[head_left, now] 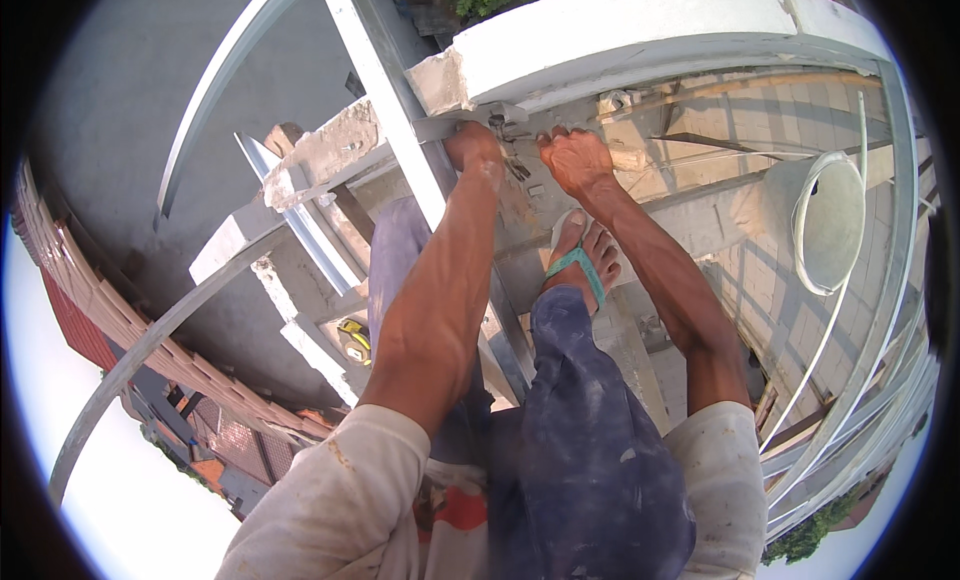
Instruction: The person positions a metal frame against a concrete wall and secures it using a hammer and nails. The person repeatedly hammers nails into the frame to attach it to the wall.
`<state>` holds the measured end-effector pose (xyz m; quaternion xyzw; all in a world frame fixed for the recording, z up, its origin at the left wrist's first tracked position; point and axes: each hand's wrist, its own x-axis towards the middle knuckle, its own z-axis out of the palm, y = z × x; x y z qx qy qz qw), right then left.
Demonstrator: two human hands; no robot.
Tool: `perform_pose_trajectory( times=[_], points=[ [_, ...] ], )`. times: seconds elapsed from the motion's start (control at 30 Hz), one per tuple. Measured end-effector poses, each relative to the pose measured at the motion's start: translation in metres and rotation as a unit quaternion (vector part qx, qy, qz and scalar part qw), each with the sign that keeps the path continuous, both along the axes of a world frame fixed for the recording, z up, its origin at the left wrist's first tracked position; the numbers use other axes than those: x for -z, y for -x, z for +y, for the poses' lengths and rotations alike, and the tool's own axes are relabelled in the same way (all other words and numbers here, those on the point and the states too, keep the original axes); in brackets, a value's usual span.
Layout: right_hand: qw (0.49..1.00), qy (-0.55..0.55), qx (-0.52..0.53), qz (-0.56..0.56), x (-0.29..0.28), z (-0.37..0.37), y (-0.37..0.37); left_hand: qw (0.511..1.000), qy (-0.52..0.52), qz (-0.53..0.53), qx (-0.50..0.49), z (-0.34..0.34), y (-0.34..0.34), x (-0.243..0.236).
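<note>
My left hand [475,148] is closed around a short grey metal piece [436,130] beside the long light steel channel [385,90]. Its fingertips are turned away from view. To its right, my right hand [577,162] is curled with the knuckles up; whatever it grips, if anything, is hidden under the fingers. Between the two hands lie small dark metal bits [516,166] on the dusty concrete ledge [520,205], too small to name. Just below my right hand rests my foot in a green-strapped flip-flop [580,267].
A yellow tape measure [354,342] lies on the ledge at the left. A white curved concrete parapet [620,30] runs along the far side. At the right stands a pale bucket [830,225] among long metal strips [890,380]. Left of the ledge, a grey surface [290,70] lies lower down.
</note>
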<state>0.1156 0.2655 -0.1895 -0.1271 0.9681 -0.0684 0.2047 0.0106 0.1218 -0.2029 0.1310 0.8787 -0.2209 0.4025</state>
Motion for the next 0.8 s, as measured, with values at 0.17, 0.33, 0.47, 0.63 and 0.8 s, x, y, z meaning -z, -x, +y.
perform_pose_trajectory(
  times=[0.17, 0.33, 0.47, 0.63, 0.8],
  points=[
    [0.995, 0.0, -0.056, -0.083, 0.013, -0.005, -0.001, 0.997, 0.015, 0.045, 0.061, 0.001, -0.005, 0.004],
    [0.999, 0.027, 0.021, 0.016, 0.0, 0.001, -0.005, 0.998, 0.002, 0.033, 0.046, 0.0, -0.008, -0.001],
    [0.998, 0.015, -0.041, -0.046, -0.007, -0.005, 0.003, 1.0, 0.005, 0.004, 0.019, 0.001, -0.001, 0.0],
    [0.997, -0.05, 0.029, -0.043, -0.014, -0.012, 0.005, 1.0, 0.003, 0.004, 0.021, -0.002, -0.006, 0.004],
    [0.998, -0.003, -0.033, -0.053, -0.007, -0.009, 0.011, 0.997, 0.022, 0.023, 0.067, 0.001, -0.006, -0.001]
  ],
)
